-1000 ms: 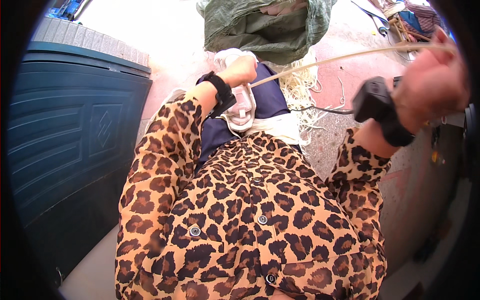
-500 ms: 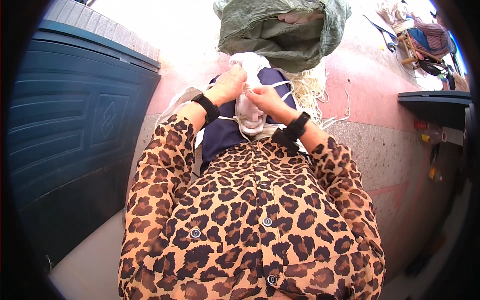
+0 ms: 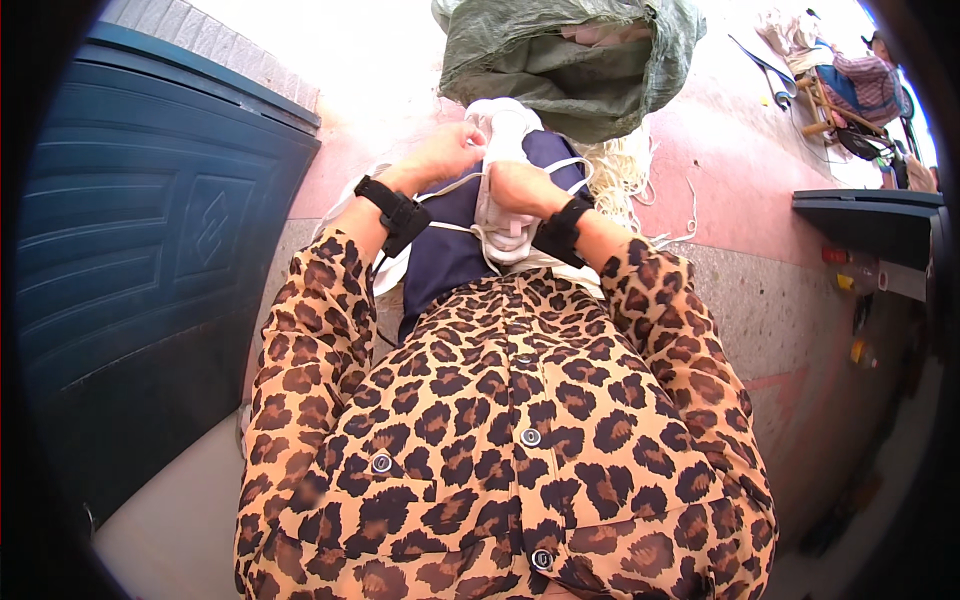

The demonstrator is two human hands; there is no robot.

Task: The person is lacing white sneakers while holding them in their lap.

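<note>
A white shoe (image 3: 503, 232) with pale pink parts lies lengthwise on my lap, over dark blue trousers (image 3: 437, 262). A white shoelace (image 3: 457, 186) loops out from it to both sides. My left hand (image 3: 447, 153) is at the shoe's left edge, toward its far end, with thumb and fingertips pinched together; what is between them is too small to make out. My right hand (image 3: 525, 188) bends down over the middle of the shoe, its fingers hidden behind the back of the hand and wrist.
A green woven sack (image 3: 560, 75) gapes toward me just beyond my knees. Cream laces (image 3: 615, 180) lie heaped on the floor to its right. A blue panelled door (image 3: 160, 220) stands at left. Far right, a person (image 3: 870, 80) sits by a wooden-framed chair (image 3: 822, 105).
My hands have moved apart: the left one shifted slightly left, away from the lace. The right one turned downward over the shoe, hiding its fingers.
</note>
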